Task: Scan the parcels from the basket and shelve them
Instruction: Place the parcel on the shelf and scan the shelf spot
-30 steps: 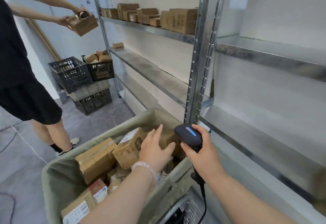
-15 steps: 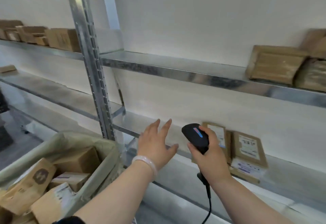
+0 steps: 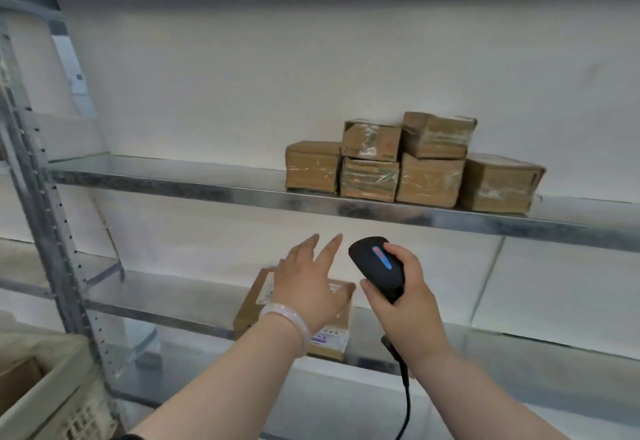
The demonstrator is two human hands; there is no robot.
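1. The person is standing square to the galvanised steel shelving, left hand spread wide with the fingers fanned — it is gripping nothing, just hovering over the flat brown cardboard parcel with the white printed label lying on the lower metal shelf.
2. The right hand is wrapping firmly around the black corded handheld scanner with the blue-and-red light strip, nose pointing up and forward, cable trailing down.
3. I am reading this as the placing step — the parcel is sitting flat, close to the shelf's front edge. Whether the palm is touching it I cannot tell.
4. To finish well, I would be pressing it a little further back so that nothing is overhanging, and keeping the label facing up.
5. The scanner cable is hanging near that front lip, so it is worth keeping it clear of the parcel's corner.
6. Up above, six taped brown cardboard boxes are stacked in two tiers on the middle metal shelf.
7. The pale fabric-lined basket is sitting at lower left, beside the upright — that is where I would expect the empty hand to be heading.
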